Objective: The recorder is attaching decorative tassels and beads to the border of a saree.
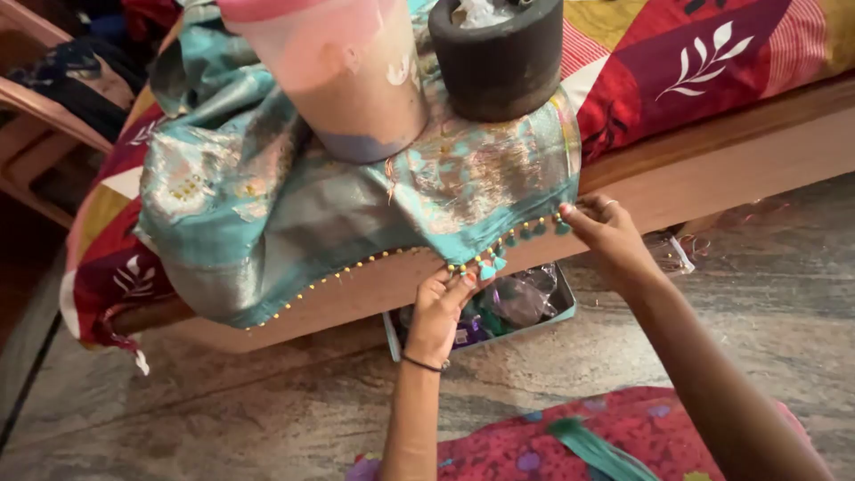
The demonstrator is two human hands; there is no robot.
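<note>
1. Two bare hands work at the hem of a teal cloth [356, 205] in the middle of the frame. The cloth drapes over the edge of a wooden bed frame [712, 169] and hangs toward the lower centre.
2. Left hand [438, 313], lower centre, wears a thin dark band at the wrist. Its fingers are pinched shut on the hem where small teal tassels [488, 267] hang.
3. Right hand [606, 233], right of centre, has a ring on one finger. Its fingertips are closed on the same hem at the cloth's right corner, holding the edge taut between the two hands.
4. A row of small yellow beads [338, 272] runs along the hem from lower left up toward the left hand; teal tassels continue between the hands.
5. Weights on the cloth, upper centre: a pink plastic container [338, 71] with pale contents, and just beside it to the right a dark round stone vessel [499, 58]. Both stand on the cloth.
6. Under the cloth lies a patchwork bedspread [695, 62] in red, maroon and yellow with white leaf motifs, filling the upper right and showing again at the left edge.
7. Below the hands, on the stone floor [223, 401], a shallow open box [563, 307] holds clear packets; the left hand partly hides it.
8. Bottom centre: red patterned fabric [623, 436] with a strip of teal thread [597, 450] lying across it.
9. Upper left: part of a wooden chair [36, 107].
</note>
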